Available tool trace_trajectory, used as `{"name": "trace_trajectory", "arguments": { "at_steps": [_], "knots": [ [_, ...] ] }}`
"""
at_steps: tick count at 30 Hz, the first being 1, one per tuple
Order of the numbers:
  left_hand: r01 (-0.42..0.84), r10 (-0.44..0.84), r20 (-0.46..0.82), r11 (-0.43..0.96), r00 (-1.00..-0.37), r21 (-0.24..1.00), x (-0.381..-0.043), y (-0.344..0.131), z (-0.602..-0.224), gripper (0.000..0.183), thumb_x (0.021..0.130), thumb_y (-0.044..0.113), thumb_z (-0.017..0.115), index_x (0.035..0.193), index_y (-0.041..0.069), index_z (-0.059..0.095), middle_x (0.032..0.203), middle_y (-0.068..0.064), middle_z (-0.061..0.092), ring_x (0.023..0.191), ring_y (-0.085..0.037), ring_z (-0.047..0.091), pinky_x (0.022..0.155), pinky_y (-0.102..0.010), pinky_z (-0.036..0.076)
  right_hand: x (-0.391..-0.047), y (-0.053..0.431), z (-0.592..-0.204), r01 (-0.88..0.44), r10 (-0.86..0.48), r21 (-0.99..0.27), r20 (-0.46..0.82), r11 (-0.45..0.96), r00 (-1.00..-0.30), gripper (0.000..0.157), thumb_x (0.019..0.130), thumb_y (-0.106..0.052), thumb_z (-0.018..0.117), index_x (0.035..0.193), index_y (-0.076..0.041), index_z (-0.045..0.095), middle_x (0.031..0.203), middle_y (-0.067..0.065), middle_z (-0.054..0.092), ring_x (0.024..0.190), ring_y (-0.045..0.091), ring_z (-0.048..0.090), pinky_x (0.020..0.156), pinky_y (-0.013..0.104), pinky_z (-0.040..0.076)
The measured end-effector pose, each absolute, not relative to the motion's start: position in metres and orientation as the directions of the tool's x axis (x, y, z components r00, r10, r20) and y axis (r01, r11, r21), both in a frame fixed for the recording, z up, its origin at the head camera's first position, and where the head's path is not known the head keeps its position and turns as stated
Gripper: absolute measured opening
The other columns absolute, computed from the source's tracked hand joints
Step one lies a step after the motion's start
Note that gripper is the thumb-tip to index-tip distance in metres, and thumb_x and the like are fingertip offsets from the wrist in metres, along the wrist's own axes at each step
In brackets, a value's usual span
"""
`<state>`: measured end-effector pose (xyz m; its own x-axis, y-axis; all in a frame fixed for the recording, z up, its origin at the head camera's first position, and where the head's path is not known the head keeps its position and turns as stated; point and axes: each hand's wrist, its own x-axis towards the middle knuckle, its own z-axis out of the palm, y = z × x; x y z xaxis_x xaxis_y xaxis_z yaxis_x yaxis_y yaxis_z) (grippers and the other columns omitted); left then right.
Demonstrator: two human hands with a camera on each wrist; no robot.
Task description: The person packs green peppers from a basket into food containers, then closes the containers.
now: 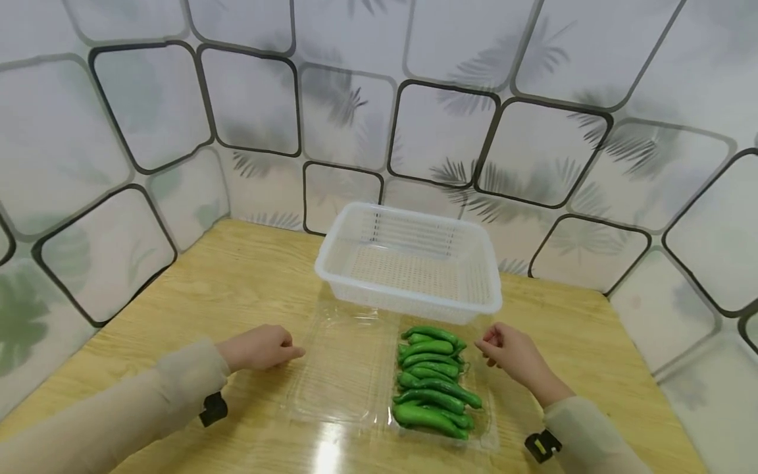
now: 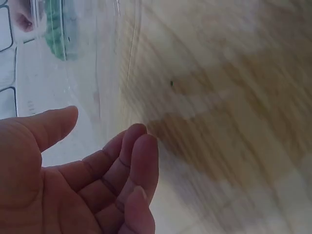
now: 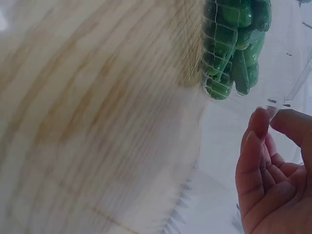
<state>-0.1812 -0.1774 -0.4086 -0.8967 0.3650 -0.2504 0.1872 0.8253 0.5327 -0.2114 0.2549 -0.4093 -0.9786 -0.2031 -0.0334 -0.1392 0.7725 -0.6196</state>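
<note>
A clear plastic clamshell box lies opened flat on the table, its lid [image 1: 337, 368] on the left. Several long green chili peppers [image 1: 435, 378] fill the box's right half [image 1: 488, 428] in a stacked row. My left hand [image 1: 260, 347] is beside the lid's left edge; in the left wrist view its thumb stands apart from the loosely bent fingers [image 2: 146, 161], with nothing between them. At the box's upper right edge, my right hand [image 1: 514, 355] pinches the clear rim between thumb and finger, as the right wrist view shows.
Behind the box stands a white perforated plastic basket [image 1: 408, 296], with no contents visible. The wooden table [image 1: 237, 270] meets patterned curtain-like walls [image 1: 349, 118] at the back and sides. A glare spot lies near the front edge.
</note>
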Motion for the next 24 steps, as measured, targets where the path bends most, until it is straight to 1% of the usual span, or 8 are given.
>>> {"name": "trace_trajectory", "arguments": {
  "at_steps": [4, 8, 11, 14, 16, 18, 20, 24],
  "knots": [
    [0.188, 0.404, -0.244, 0.774, -0.882, 0.604, -0.181, -0.175, -0.412, 0.032, 0.091, 0.023, 0.060, 0.064, 0.007, 0.057, 0.056, 0.001, 0.052, 0.050, -0.009, 0.043, 0.050, -0.026, 0.037, -0.212, 0.256, -0.410, -0.100, -0.189, -0.687, -0.056, 0.720, -0.980, 0.017, 0.092, -0.015, 0.060, 0.093, 0.000, 0.055, 0.072, 0.008, 0.063, 0.062, 0.021, 0.061, 0.057, 0.034, 0.051],
    [0.184, 0.438, -0.249, 0.734, -0.864, 0.654, -0.182, -0.176, -0.415, 0.024, 0.091, 0.015, 0.059, 0.068, 0.006, 0.058, 0.061, 0.000, 0.056, 0.054, -0.010, 0.046, 0.052, -0.027, 0.039, -0.211, 0.259, -0.412, -0.040, -0.192, -0.764, -0.110, 0.644, -0.975, 0.024, 0.092, -0.013, 0.060, 0.104, 0.005, 0.049, 0.071, 0.011, 0.063, 0.060, 0.023, 0.061, 0.059, 0.035, 0.052],
    [0.192, 0.472, -0.235, 0.692, -0.850, 0.696, -0.184, -0.180, -0.413, 0.022, 0.092, 0.013, 0.056, 0.071, 0.006, 0.056, 0.065, 0.000, 0.057, 0.058, -0.011, 0.050, 0.054, -0.027, 0.041, -0.211, 0.262, -0.413, 0.001, -0.211, -0.799, -0.159, 0.601, -0.965, 0.040, 0.092, -0.013, 0.059, 0.120, 0.009, 0.041, 0.069, 0.010, 0.062, 0.058, 0.020, 0.059, 0.058, 0.034, 0.052],
    [0.181, 0.500, -0.212, 0.625, -0.840, 0.759, -0.183, -0.189, -0.406, 0.022, 0.093, 0.015, 0.055, 0.074, 0.004, 0.055, 0.073, -0.003, 0.061, 0.064, -0.015, 0.056, 0.056, -0.029, 0.043, -0.212, 0.265, -0.412, 0.013, -0.274, -0.820, -0.206, 0.572, -0.939, 0.061, 0.092, -0.013, 0.059, 0.137, 0.011, 0.024, 0.068, 0.008, 0.062, 0.055, 0.018, 0.059, 0.056, 0.033, 0.051],
    [0.160, 0.519, -0.210, 0.578, -0.829, 0.800, -0.181, -0.195, -0.399, 0.021, 0.094, 0.016, 0.054, 0.078, 0.003, 0.055, 0.081, -0.006, 0.063, 0.071, -0.019, 0.059, 0.059, -0.032, 0.045, -0.211, 0.268, -0.410, 0.016, -0.334, -0.827, -0.245, 0.563, -0.910, 0.072, 0.093, -0.015, 0.059, 0.142, 0.011, 0.013, 0.068, 0.008, 0.063, 0.055, 0.017, 0.059, 0.055, 0.034, 0.051],
    [0.128, 0.530, -0.224, 0.548, -0.818, 0.827, -0.177, -0.200, -0.393, 0.021, 0.095, 0.019, 0.053, 0.081, 0.002, 0.055, 0.089, -0.008, 0.065, 0.076, -0.022, 0.060, 0.061, -0.035, 0.045, -0.210, 0.270, -0.409, 0.013, -0.396, -0.830, -0.279, 0.557, -0.875, 0.077, 0.093, -0.017, 0.059, 0.143, 0.011, 0.008, 0.069, 0.010, 0.065, 0.056, 0.018, 0.061, 0.055, 0.035, 0.052],
    [0.108, 0.549, -0.241, 0.527, -0.800, 0.843, -0.174, -0.204, -0.388, 0.023, 0.096, 0.020, 0.052, 0.083, 0.001, 0.055, 0.096, -0.010, 0.065, 0.082, -0.025, 0.061, 0.064, -0.038, 0.045, -0.208, 0.271, -0.408, 0.021, -0.438, -0.834, -0.312, 0.552, -0.843, 0.076, 0.093, -0.018, 0.059, 0.144, 0.010, 0.009, 0.071, 0.011, 0.065, 0.058, 0.019, 0.062, 0.055, 0.036, 0.052],
    [0.064, 0.580, -0.256, 0.473, -0.773, 0.879, -0.168, -0.209, -0.379, 0.027, 0.098, 0.022, 0.050, 0.083, -0.001, 0.052, 0.108, -0.016, 0.063, 0.092, -0.031, 0.062, 0.069, -0.042, 0.046, -0.204, 0.269, -0.407, 0.046, -0.474, -0.847, -0.340, 0.529, -0.812, 0.067, 0.094, -0.021, 0.057, 0.143, 0.008, 0.020, 0.074, 0.012, 0.066, 0.061, 0.019, 0.063, 0.056, 0.035, 0.052]
  ]
}}
